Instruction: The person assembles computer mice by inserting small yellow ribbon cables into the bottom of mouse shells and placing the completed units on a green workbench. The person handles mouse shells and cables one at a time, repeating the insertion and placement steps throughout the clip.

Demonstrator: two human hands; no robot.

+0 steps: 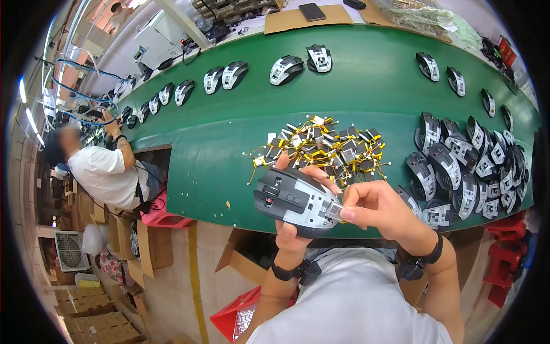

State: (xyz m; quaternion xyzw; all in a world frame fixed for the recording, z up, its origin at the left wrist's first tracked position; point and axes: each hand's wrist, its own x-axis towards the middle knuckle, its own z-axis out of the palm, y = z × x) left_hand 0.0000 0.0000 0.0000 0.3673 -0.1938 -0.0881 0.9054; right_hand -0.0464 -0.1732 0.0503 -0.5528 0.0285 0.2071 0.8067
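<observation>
1 black-and-silver mouse [298, 199] in left fingers [314, 172]

I can read no text, label, number or sign on the grey-and-black mouse [295, 202] between my fingers [369, 190], nor on the battery packs [348, 155] heaped just beyond them. Well off to my fingers' left and lower down, the brown cartons [103, 328] bear dark marks too small and blurred to make out, and the red package [506, 53] far beyond to the right is equally illegible.
</observation>
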